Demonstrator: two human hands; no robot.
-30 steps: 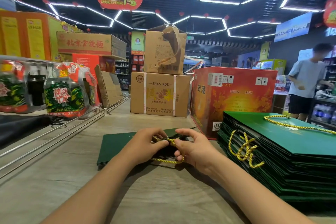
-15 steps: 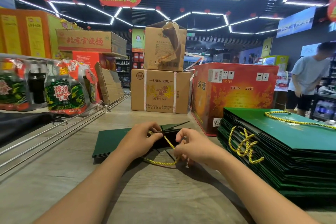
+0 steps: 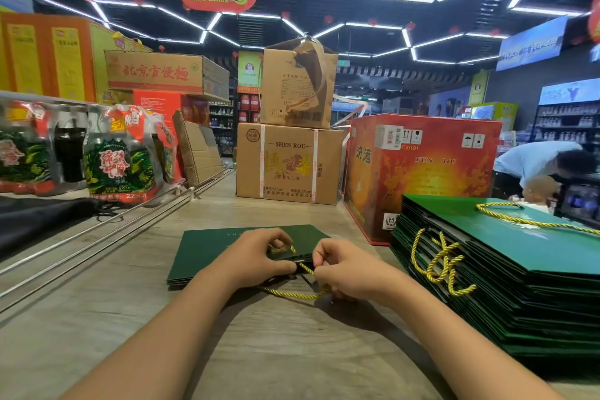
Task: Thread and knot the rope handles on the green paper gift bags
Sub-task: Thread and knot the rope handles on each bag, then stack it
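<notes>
Green and flat on the pale wood-grain counter (image 3: 130, 328): a folded green paper gift bag (image 3: 207, 253), near edge tucked right under both hands. Left hand (image 3: 256, 256) curled over the bag's near right corner, thumb and forefinger pinching the twisted yellow rope handle (image 3: 292, 294) just where it meets the bag's dark edge. Right hand (image 3: 350, 269) just beside it, almost knuckle to knuckle, fingers curled in tight and pinching the same rope a little lower. Between the two hands, a short taut slant of yellow cord; below them, a slack loop sagging onto the counter toward the wearer, ends hidden under the palms. Whether a knot is formed there, impossible to tell. Off to the right, well apart from the hands, a tall stack of flat green bags (image 3: 506, 295), yellow handles curling over its near side and across the top. Behind the bag, a brown carton marked SHEN ROU (image 3: 289, 166), with a red printed box (image 3: 422, 172) beside it.
</notes>
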